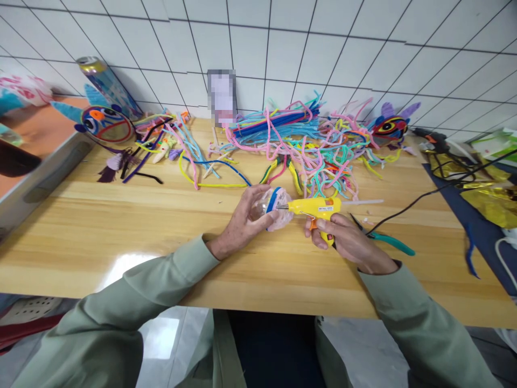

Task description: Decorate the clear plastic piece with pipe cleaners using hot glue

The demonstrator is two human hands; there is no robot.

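My left hand (pixel 250 215) is closed round a clear, rounded plastic piece (pixel 286 215), perhaps part of a bottle, with a blue pipe cleaner (pixel 273 201) and some pink wrapped about it. In my right hand (pixel 343 234) is a yellow glue gun (pixel 313 205), its handle gripped and a finger at the orange trigger. The gun's metal nozzle points left and meets the plastic piece near the blue band. A clear glue stick (pixel 363 202) juts from the back of the gun. Just right of my right hand lie teal-handled pliers (pixel 390 242), partly hidden by it.
Pipe cleaners (pixel 274 126) are heaped along the tiled wall, with green-and-yellow handles (pixel 297 175) below them. A phone (pixel 222 97) leans there. Decorated fish-like pieces (pixel 107 124) stand left and right. A black cord (pixel 428 192) crosses the right side. A can (pixel 109 86) stands back left.
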